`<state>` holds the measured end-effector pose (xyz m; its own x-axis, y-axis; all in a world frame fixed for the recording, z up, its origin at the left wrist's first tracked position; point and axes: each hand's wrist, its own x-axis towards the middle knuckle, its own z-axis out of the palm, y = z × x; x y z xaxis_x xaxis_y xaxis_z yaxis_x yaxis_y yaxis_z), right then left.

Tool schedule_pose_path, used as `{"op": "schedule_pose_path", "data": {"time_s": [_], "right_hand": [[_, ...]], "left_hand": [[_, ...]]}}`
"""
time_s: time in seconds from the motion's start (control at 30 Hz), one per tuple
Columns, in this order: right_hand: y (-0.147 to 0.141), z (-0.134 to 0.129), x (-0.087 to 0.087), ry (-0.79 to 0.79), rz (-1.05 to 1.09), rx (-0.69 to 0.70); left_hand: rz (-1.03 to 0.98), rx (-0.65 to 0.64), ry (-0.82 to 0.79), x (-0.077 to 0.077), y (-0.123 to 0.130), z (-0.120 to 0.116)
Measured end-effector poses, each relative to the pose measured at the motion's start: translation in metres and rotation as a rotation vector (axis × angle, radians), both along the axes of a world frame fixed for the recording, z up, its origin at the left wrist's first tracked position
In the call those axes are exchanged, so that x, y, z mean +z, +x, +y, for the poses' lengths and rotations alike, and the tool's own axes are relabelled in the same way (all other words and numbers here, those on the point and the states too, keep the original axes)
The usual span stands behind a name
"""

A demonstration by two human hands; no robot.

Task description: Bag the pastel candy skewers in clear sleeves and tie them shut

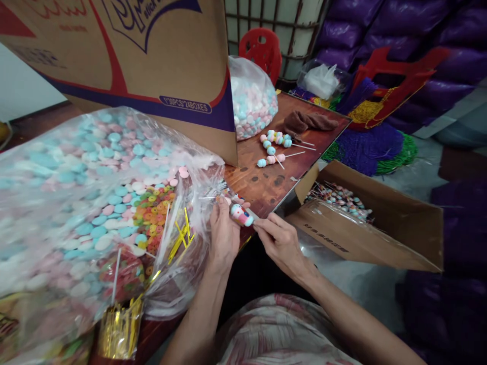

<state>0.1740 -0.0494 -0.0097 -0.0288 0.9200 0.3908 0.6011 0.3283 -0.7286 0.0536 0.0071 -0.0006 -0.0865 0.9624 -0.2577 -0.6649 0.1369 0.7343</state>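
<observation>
Between my two hands is a marshmallow skewer (241, 215) in a printed clear wrapper, lying roughly level above the table edge. My left hand (224, 230) is closed around its stick end, with the thumb on top. The fingers of my right hand (279, 238) pinch the other end of the wrapper. Left of my left hand spreads a big clear bag of pink, blue and white marshmallows (99, 230). Ring gummies (155, 213) and gold twist ties (182, 238) lie on it. Several marshmallow skewers without visible wrappers (276, 139) rest on the table beyond my hands.
A large carton (152, 66) stands on the table (254, 185). Behind it sits another marshmallow bag (253, 101), near a brown cloth (308, 121). To the right, an open cardboard box (403, 223) holds many wrapped skewers. A packet of gold ties (120, 329) is at the near left.
</observation>
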Motion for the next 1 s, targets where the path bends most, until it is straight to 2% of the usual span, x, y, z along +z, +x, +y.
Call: {"op": "schedule_pose_path", "data": {"time_s": [0.13, 0.27, 0.37, 0.43, 0.5, 0.77, 1.0], "right_hand": [[-0.020, 0.004, -0.001, -0.040, 0.071, -0.076], [-0.018, -0.001, 0.004, -0.145, 0.155, -0.019], [-0.004, -0.008, 0.005, -0.345, 0.239, 0.052], [0.004, -0.011, 0.003, -0.500, 0.336, 0.090], [0.006, -0.012, 0.001, -0.586, 0.445, 0.107], [-0.011, -0.008, -0.002, -0.584, 0.645, 0.060], [-0.020, -0.002, -0.003, -0.578, 0.718, 0.086]], "left_hand": [[-0.015, -0.077, 0.009, -0.002, 0.008, -0.005], [-0.047, -0.056, 0.021, -0.002, 0.000, 0.000], [-0.066, -0.034, 0.019, -0.002, -0.010, 0.004], [-0.064, -0.071, 0.002, -0.001, -0.012, 0.003], [-0.066, -0.116, -0.019, 0.000, -0.010, -0.001], [-0.031, -0.206, -0.028, -0.006, -0.002, -0.020], [0.081, -0.206, 0.023, -0.018, -0.007, -0.025]]}}
